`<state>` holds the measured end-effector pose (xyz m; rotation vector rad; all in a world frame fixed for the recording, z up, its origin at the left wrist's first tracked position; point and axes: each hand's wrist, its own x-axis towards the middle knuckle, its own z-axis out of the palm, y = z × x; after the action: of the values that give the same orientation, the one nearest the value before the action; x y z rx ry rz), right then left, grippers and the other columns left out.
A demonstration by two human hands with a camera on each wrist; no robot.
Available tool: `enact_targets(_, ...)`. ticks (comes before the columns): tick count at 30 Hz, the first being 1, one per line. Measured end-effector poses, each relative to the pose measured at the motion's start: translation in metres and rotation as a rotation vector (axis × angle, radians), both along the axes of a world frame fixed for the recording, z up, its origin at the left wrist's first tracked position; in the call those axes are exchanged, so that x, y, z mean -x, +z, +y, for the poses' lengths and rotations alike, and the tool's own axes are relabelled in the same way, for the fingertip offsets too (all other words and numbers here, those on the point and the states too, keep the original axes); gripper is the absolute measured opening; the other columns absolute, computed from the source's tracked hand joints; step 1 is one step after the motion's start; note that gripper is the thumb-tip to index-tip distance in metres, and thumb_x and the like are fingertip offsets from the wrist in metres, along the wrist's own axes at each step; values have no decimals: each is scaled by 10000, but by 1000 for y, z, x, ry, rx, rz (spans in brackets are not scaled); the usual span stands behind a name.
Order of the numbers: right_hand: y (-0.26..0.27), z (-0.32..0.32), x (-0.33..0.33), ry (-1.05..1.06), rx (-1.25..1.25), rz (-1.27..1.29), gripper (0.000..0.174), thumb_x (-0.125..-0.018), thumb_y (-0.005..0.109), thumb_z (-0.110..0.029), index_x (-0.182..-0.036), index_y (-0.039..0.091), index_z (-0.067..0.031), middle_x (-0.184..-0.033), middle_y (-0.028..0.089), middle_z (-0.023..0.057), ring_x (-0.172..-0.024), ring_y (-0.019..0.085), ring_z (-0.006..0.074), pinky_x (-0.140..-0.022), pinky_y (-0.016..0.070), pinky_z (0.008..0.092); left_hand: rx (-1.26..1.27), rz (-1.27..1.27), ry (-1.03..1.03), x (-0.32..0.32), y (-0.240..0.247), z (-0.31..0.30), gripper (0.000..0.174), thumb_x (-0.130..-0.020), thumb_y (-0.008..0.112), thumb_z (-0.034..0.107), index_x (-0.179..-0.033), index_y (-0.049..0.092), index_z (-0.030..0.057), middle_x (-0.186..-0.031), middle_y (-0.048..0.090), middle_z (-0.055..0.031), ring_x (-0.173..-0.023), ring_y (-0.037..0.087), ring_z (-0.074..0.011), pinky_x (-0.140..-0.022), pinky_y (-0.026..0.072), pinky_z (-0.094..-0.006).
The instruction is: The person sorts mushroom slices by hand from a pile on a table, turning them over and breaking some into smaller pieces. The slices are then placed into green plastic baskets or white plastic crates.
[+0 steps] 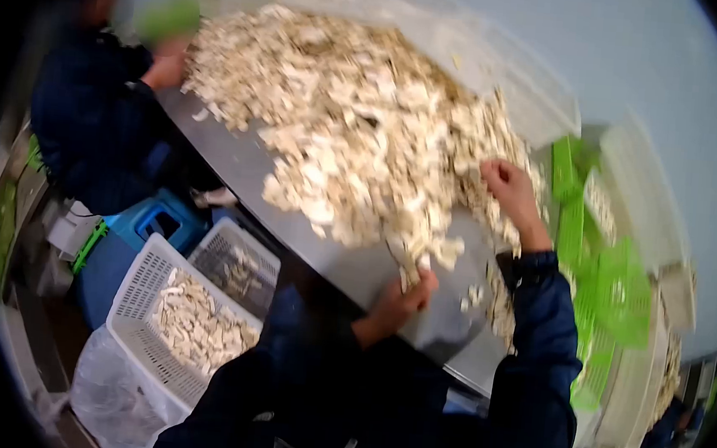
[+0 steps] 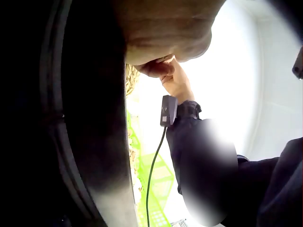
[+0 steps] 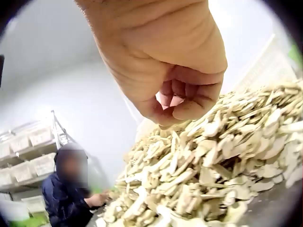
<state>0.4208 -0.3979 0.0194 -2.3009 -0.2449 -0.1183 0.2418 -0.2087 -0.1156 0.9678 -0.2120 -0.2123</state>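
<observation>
A big heap of pale dried mushroom slices [image 1: 357, 131] covers the metal table [image 1: 322, 259]. At the heap's near edge, my left hand [image 1: 398, 307] grips a few mushroom slices [image 1: 408, 272] that stick up past the thumb. In the left wrist view the underside of that hand [image 2: 165, 33] fills the top, and its fingers are mostly hidden. My right hand [image 1: 510, 194] is raised over the right part of the heap. Its fingers [image 3: 196, 101] are curled in toward the thumb, and nothing shows between them in the right wrist view [image 3: 161, 61].
Green baskets [image 1: 623, 291] line the right side. At lower left stands a white basket [image 1: 130, 290] of slices, with a grey basket [image 1: 267, 263] behind it. Another person [image 1: 89, 118] works at the table's left end. A few small pieces [image 1: 472, 297] lie near the front edge.
</observation>
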Motion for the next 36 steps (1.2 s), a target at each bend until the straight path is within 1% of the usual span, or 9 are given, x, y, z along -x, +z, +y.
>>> enact_targets(5, -30, -38, 39, 2, 608, -184, 260, -816, 660, -192, -997, 653, -5, -842, 680, 102, -733, 642, 255, -683, 502, 319, 68, 47, -42, -2, -3, 1, 177, -996, 468, 199, -975, 556, 47, -662, 496, 2, -592, 444, -70, -554, 347, -223)
enact_targets(9, -58, -37, 69, 249, 567, -24, 340, -776, 652, -140, -1106, 633, -62, -1054, 646, 161, -954, 612, 348, -864, 487, 391, 59, -18, -32, -5, -7, 0, 170, -998, 465, 196, -995, 556, 53, -719, 533, -21, -596, 456, -78, -541, 348, -222)
enact_targets(12, -82, -27, 79, 367, 525, -116, 354, -755, 652, -100, -1105, 618, -64, -1062, 631, 160, -963, 599, 361, -852, 489, 393, 155, 58, -145, -10, -14, -1, 165, -1001, 483, 198, -1048, 533, 48, -748, 534, -19, -626, 474, -86, -581, 386, -227)
enact_targets(18, -90, -30, 87, 181, 601, -27, 247, -734, 674, -103, -962, 590, -61, -944, 632, 135, -870, 593, 352, -756, 489, 418, 330, 243, -361, -11, -16, 7, 292, -985, 511, 185, -1247, 451, 69, -989, 577, -67, -736, 520, -110, -623, 426, -251)
enact_targets(24, -73, -35, 100, 58, 538, 147, 222, -752, 692, -184, -802, 561, -12, -729, 598, 167, -685, 586, 361, -627, 461, 430, 400, 285, -376, -13, -19, 10, 379, -948, 557, 99, -1303, 425, 91, -1141, 560, -78, -912, 556, -141, -747, 469, -303)
enact_targets(28, -58, -33, 107, 23, 392, 306, 241, -798, 670, -217, -750, 579, 0, -619, 525, 112, -578, 526, 218, -563, 426, 343, 411, 324, -361, -11, -11, 10, 454, -937, 554, 63, -1360, 415, 151, -1293, 516, -76, -1135, 546, -205, -896, 472, -353)
enact_targets(29, -48, -27, 112, 66, 275, 356, 212, -828, 671, -222, -840, 624, -15, -634, 529, 66, -587, 487, 133, -555, 413, 295, 438, 312, -368, -12, -10, 9, 467, -937, 555, 66, -1369, 401, 156, -1311, 505, -74, -1172, 531, -214, -936, 465, -370)
enact_targets(32, -32, -8, 118, 242, -173, 630, 199, -852, 666, -209, -925, 642, -26, -664, 555, 50, -611, 502, 101, -560, 422, 279, 452, 292, -399, -14, -4, 10, 497, -941, 556, 76, -1392, 370, 169, -1331, 493, -74, -1210, 518, -223, -990, 456, -409)
enact_targets(36, -41, -1, 112, 176, 258, 216, 218, -851, 673, -203, -964, 633, -21, -721, 595, 93, -615, 541, 179, -621, 465, 292, 426, 368, -375, -12, -9, 11, 483, -952, 546, 94, -1393, 362, 169, -1271, 522, -66, -1137, 557, -209, -969, 473, -420)
